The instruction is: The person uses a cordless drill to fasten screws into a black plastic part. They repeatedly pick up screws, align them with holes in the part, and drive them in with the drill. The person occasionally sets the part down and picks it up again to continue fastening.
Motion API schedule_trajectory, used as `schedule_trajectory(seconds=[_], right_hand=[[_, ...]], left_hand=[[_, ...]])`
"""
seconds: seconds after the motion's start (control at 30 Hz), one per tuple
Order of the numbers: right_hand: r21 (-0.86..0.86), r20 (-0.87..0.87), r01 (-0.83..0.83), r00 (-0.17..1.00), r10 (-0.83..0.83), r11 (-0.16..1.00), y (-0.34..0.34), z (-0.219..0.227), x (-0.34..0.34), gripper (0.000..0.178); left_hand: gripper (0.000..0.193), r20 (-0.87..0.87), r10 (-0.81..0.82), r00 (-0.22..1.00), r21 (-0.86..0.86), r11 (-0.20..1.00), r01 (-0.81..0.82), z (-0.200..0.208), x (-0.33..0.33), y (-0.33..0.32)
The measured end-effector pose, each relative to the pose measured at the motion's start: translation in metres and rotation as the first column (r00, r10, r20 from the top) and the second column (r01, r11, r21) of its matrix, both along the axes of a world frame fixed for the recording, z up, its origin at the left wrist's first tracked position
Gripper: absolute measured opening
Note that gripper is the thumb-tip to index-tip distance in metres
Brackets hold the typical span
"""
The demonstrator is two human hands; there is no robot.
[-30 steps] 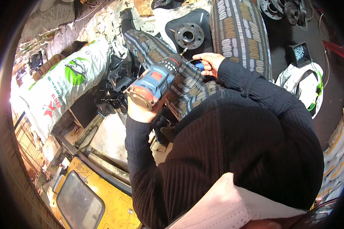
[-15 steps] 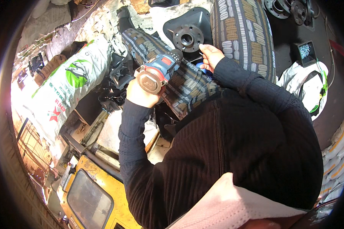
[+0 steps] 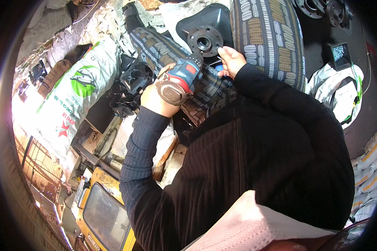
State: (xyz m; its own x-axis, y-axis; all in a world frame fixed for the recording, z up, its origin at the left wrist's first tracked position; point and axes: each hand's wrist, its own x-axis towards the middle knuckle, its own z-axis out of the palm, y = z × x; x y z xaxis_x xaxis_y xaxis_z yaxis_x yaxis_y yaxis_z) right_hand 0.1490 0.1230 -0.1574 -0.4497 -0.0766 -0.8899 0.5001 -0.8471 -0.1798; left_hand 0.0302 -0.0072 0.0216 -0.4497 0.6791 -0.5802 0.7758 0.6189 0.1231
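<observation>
A blue and grey cordless drill [image 3: 187, 71] with a red button is gripped in my left hand [image 3: 157, 100]. Its chuck points up at the near edge of a black flanged part [image 3: 215, 21], which has a round ring with bolt holes and a broad square base. That part lies between my legs, in patterned trousers. Beside the ring, at its right, my right hand [image 3: 233, 62] has thumb and forefinger pinched together. Whatever sits between those fingertips is too small to make out. Something blue [image 3: 219, 67] shows just under this hand, partly hidden.
To the right, a small black box of screws [image 3: 339, 54] stands on a dark surface near a white bag [image 3: 339, 92]. More black flanged parts [image 3: 322, 8] lie at the far right. A large white and green sack [image 3: 75, 92] and black pieces [image 3: 134, 79] are on the left.
The drill has come slightly rightward, its chuck nearer the ring. My right hand keeps its pinch beside the ring's edge. The whole view has shifted a little.
</observation>
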Motion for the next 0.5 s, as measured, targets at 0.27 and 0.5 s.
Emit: schedule_trajectory(seconds=[0.27, 0.5], right_hand=[[0.020, -0.031, -0.042, 0.999, 0.043, 0.999, 0.001, -0.008, 0.003, 0.053], [-0.245, -0.158, 0.057, 0.983, -0.097, 0.968, 0.021, 0.012, 0.030, 0.035]], left_hand=[[0.039, 0.184, 0.395, 0.900, -0.155, 0.916, -0.370, -0.005, -0.007, -0.003], [0.034, 0.165, 0.181, 0.970, 0.328, 0.917, -0.227, 0.024, 0.029, -0.017]])
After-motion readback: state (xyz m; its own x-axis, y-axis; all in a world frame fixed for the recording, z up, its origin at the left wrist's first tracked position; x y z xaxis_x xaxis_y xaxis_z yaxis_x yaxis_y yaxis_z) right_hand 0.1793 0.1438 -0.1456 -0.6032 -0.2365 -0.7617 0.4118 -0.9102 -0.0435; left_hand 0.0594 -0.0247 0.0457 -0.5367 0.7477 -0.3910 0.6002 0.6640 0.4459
